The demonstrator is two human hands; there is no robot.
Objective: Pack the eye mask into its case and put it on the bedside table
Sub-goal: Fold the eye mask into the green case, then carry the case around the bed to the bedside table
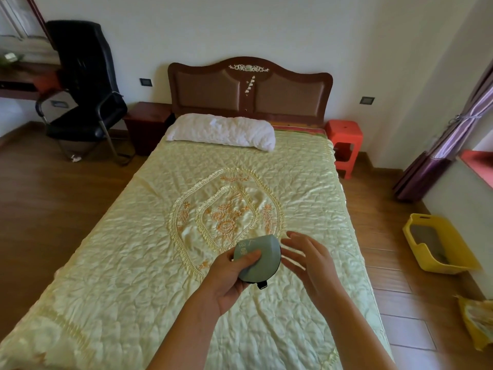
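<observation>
We stand at the foot of the bed point(240, 182), holding a grey-green eye mask point(257, 259) folded over in our left hand point(230, 277), thumb pressed on its face; a black strap end hangs below. Our right hand point(306, 263) hovers just beside it, fingers spread and holding nothing. We see no case anywhere, unless the grey-green piece is itself the case; we cannot tell. So packing looks unfinished. The dark red bedside table point(148, 121), left of the headboard, is well apart from us, and carrying the mask there remains.
</observation>
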